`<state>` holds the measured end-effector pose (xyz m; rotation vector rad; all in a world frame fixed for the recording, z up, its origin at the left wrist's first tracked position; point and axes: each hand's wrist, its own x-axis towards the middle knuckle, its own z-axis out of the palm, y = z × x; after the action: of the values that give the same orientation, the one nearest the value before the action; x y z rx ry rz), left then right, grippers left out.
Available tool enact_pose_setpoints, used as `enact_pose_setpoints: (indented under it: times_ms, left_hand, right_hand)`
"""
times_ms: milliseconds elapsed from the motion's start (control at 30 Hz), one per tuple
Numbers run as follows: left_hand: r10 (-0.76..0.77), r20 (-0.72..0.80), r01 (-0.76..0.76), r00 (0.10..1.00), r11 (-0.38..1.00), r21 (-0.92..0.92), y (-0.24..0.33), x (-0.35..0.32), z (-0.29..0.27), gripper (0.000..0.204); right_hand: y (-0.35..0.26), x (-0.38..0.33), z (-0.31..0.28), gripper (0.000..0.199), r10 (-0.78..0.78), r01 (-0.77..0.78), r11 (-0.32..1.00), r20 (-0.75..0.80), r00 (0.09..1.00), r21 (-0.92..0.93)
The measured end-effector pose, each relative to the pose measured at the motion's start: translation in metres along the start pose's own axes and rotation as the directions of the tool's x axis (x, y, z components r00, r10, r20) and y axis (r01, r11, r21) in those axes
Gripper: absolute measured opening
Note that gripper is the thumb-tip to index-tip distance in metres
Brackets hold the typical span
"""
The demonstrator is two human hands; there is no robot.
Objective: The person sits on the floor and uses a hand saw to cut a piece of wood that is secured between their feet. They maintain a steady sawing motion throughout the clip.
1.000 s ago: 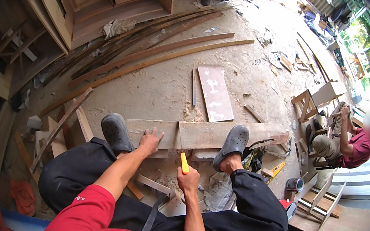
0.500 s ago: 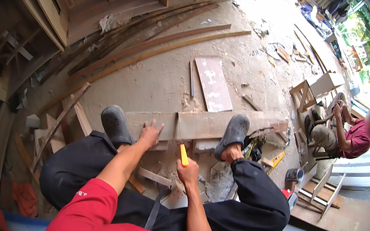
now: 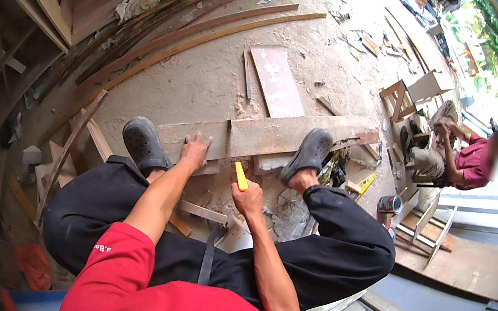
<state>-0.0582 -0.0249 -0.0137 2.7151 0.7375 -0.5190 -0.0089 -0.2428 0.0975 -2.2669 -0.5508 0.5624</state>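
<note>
A long wooden board (image 3: 303,134) lies across in front of me, raised on pieces beneath it. A dark cut line crosses it left of its middle. My left hand (image 3: 196,151) presses on the board left of the cut, fingers spread. My right hand (image 3: 247,200) is closed around the yellow handle (image 3: 240,174) of what looks like a handsaw, pointing at the cut; its thin blade is hardly visible. My grey clogs, the left (image 3: 145,144) and the right (image 3: 309,154), rest at the board on either side of my hands.
A pinkish panel (image 3: 275,80) and long wood strips (image 3: 215,33) lie on the dusty floor beyond. Wooden cabinets (image 3: 111,2) stand at far left. To the right are a paint can (image 3: 390,204), a yellow tool (image 3: 366,186) and a seated person (image 3: 472,155).
The view has tilted, so the whole scene sits higher and slightly left. Both hands keep nearly the same places relative to the board.
</note>
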Motion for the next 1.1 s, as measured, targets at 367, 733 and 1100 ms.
enact_pose_setpoints:
  times_ms: [367,733,1100]
  left_hand:
    - [-0.004,-0.031,0.003,1.000,0.999,-0.038,-0.005,-0.001,0.007,0.094]
    - [-0.070,-0.100,0.053,0.993,0.985,-0.167,0.009,-0.003,-0.004,0.074]
    - [-0.122,-0.534,0.013,0.837,0.979,-0.204,0.000,0.089,0.027,0.046]
  right_hand:
    - [0.002,-0.005,0.007,0.029,-0.004,0.007,0.999,-0.061,0.998,0.045]
    - [0.011,0.015,-0.010,0.029,0.158,-0.157,0.975,0.009,0.987,0.158]
    - [-0.028,0.013,-0.030,0.030,0.209,-0.238,0.952,0.157,0.965,0.195]
